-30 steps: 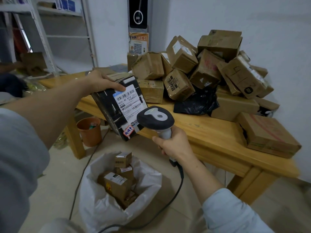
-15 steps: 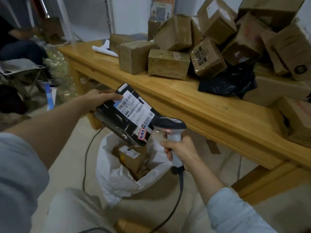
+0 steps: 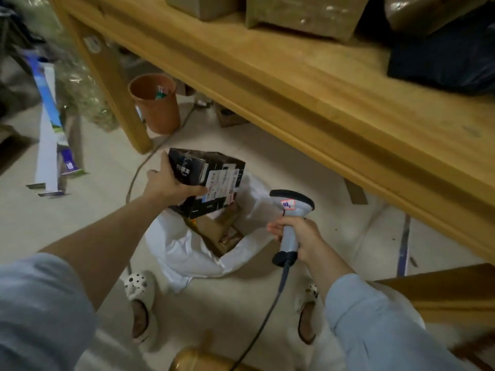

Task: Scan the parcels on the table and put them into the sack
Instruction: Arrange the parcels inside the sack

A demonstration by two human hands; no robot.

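My left hand [image 3: 167, 184] grips a black parcel box [image 3: 211, 180] with a white shipping label, held just above the open mouth of the white sack [image 3: 187, 253] on the floor. Brown cardboard parcels [image 3: 219, 231] lie inside the sack. To the right of the sack, my right hand [image 3: 300, 234] holds a grey barcode scanner [image 3: 290, 210] by its handle, its head level with the sack's rim. Its cable trails down toward me. More brown parcels [image 3: 302, 14] and a black bag parcel [image 3: 444, 57] sit on the wooden table [image 3: 321, 84] above.
An orange bin [image 3: 156, 103] stands under the table beside a table leg [image 3: 112, 79]. A long white and blue box [image 3: 49, 135] lies on the floor at left. My feet in white slippers [image 3: 139, 303] flank the sack. A cable runs across the floor.
My left hand has lowered the black parcel from in front of the scanner down to the sack's mouth. The view has tilted down toward the floor; the scanner hand dropped too.
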